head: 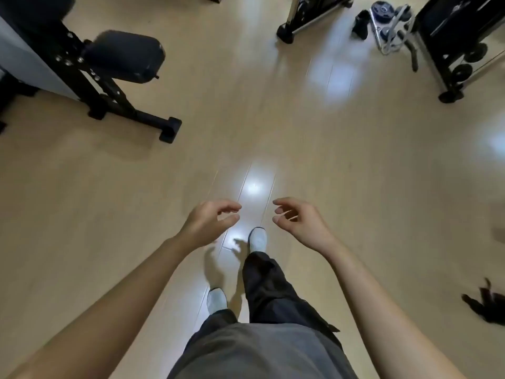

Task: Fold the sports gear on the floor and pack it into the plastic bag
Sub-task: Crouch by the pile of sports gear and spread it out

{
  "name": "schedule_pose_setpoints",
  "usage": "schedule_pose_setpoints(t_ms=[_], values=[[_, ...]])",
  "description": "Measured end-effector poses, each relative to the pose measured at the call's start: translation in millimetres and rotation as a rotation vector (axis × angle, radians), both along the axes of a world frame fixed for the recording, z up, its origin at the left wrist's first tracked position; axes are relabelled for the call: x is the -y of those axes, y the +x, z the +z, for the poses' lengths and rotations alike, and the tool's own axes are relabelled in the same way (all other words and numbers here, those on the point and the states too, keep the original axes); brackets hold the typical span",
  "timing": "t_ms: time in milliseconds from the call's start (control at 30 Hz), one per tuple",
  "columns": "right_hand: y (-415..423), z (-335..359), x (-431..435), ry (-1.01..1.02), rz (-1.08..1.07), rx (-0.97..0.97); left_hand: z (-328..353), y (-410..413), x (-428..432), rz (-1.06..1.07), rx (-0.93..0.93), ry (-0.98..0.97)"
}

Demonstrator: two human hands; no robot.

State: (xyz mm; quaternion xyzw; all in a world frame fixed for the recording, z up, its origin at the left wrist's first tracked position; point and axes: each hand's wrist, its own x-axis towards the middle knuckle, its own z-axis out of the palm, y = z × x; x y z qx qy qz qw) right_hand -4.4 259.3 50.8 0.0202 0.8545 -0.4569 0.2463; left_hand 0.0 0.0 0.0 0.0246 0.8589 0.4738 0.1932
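My left hand [210, 222] and my right hand [297, 222] hang in front of me above the pale wooden floor, fingers loosely curled and holding nothing. A dark piece of fabric [483, 305], blurred, lies on the floor at the right edge. Another small dark item [360, 24] lies far off near the weight rack. No plastic bag is in view. My legs in dark trousers and white footwear are below the hands.
A black exercise bench [114, 67] stands at the upper left. A machine base [303, 20] is at the top centre. A rack with weight plates [393, 26] and a black wheeled frame [459, 45] fill the upper right.
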Motion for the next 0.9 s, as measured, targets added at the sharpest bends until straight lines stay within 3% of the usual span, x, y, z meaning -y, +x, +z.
schedule_pose_setpoints(t_ms=[433,700,900], values=[[-244,-27,-33,0.092,0.113,0.014,7,-205,-28,0.08,0.121,-0.082],[-395,-25,6,0.125,0.189,0.0,5,-337,12,0.165,0.137,-0.066],[-493,-21,45,0.143,0.139,0.037,3,-465,49,0.086,0.161,-0.049]])
